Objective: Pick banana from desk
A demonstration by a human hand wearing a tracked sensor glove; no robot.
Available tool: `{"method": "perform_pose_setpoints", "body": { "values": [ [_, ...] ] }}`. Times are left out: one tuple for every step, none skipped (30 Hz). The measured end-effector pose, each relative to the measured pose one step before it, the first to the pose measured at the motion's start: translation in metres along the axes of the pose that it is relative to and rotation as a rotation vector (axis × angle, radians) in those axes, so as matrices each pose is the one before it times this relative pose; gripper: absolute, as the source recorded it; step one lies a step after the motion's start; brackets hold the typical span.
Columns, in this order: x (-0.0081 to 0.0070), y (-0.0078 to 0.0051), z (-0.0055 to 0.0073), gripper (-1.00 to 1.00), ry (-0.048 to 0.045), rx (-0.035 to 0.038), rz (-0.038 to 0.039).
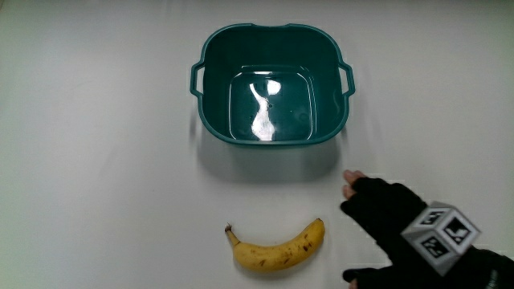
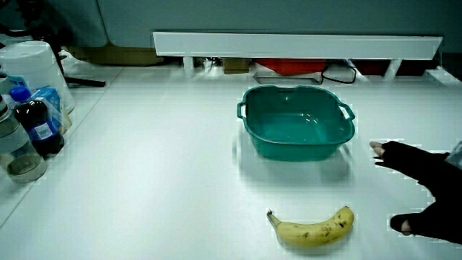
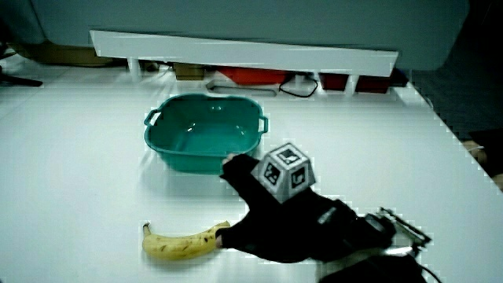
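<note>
Gloved hand (image 1: 401,229) beside banana (image 1: 277,249), fingers (image 1: 353,178) spread, holding nothing, white table (image 1: 96,177)

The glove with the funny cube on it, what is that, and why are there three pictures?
That is a person's hand in a black glove. The patterned cube sits on its back. All three pictures show the same moment: the main view looks straight down on the white table, and both side views look forward across it toward a low partition. On the table lie a yellow banana and a teal plastic tub with nothing in it. The banana lies nearer to the person than the tub. The hand is beside the banana with its fingers spread, so its grip holds nothing yet.
</note>
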Motion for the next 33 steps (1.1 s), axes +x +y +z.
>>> {"method": "perform_pose_setpoints", "body": {
  "values": [
    [-0.00728,0.00627,0.00656,0.0,0.02506,-0.02439,0.01196],
    [-0.00344,0.0049,-0.00293,0.0,-0.11592,0.1117,0.02522],
    [-0.00457,0.00564,0.00593,0.0,0.11747,-0.06719,0.00339],
    [-0.00248,0.00528,-0.00279,0.0,-0.0467,-0.0467,-0.00055],
    [-0.00366,0.00491,0.00184,0.0,0.03166,-0.00022,0.01199],
    [-0.00366,0.00496,0.00173,0.0,0.03166,-0.00022,0.01199],
    [-0.00365,0.005,0.00161,0.0,0.03166,-0.00022,0.01199],
    [-0.00068,0.00534,-0.00891,0.0,-0.08605,-0.00724,0.0098],
    [-0.00435,0.00381,0.00593,0.0,0.08317,0.02776,0.01154],
    [-0.00326,0.0037,0.00108,0.0,0.05428,0.0048,0.01321],
    [-0.00195,0.00365,-0.00295,0.0,-0.0063,-0.01217,0.0108],
    [-0.00106,0.00389,-0.00507,0.0,-0.009,0.00031,0.00596],
    [-0.00169,0.00242,-0.00276,0.0,0.00602,-0.01104,0.00744],
    [-0.00165,0.00247,-0.00274,0.0,0.00602,-0.01104,0.00744],
    [-0.00162,0.00251,-0.00272,0.0,0.00602,-0.01104,0.00744],
    [-0.00158,0.00255,-0.0027,0.0,0.00602,-0.01104,0.00744],
    [-0.00155,0.00259,-0.00268,0.0,0.00602,-0.01104,0.00744],
    [-0.00151,0.00263,-0.00266,0.0,0.00602,-0.01104,0.00744],
    [-0.00148,0.00267,-0.00264,0.0,0.00602,-0.01104,0.00744],
    [-0.00144,0.00271,-0.00262,0.0,0.00602,-0.01104,0.00744],
    [-0.00122,0.00197,-0.00207,0.0,-0.00173,-0.01439,0.00434],
    [-0.00069,0.00204,-0.0026,0.0,0.00173,-0.01002,-0.00005],
    [0.00011,0.00248,-0.00534,0.0,0.00238,-0.00703,0.00432],
    [-0.0008,0.00159,-0.00206,0.0,-0.0069,-0.00643,0.0002],
    [0.00009,0.00177,-0.00337,0.0,0.00365,-0.01251,-0.00201],
    [-0.00079,0.00085,0.0001,0.0,-0.00185,-0.00717,0.0009],
    [-0.00035,0.0013,-0.00208,0.0,-0.005,-0.00148,0.00018],
    [-0.00022,0.00169,-0.00248,0.0,-0.00469,-0.01174,0.00184],
    [-0.00008,0.0017,-0.00269,0.0,-0.00085,-0.0063,-0.00095],
    [-0.00038,0.00088,-0.00044,0.0,-0.00603,0.00181,-0.00075],
    [-0.00049,0.00107,-0.00051,0.0,-0.003,-0.0026,0.0044],
    [-0.00073,0.00102,-0.0012,0.0,-0.00322,-0.00936,0.0],
    [-0.00147,0.00066,-0.0005,0.0,-0.00866,-0.00484,-0.00383]
  ]
}}
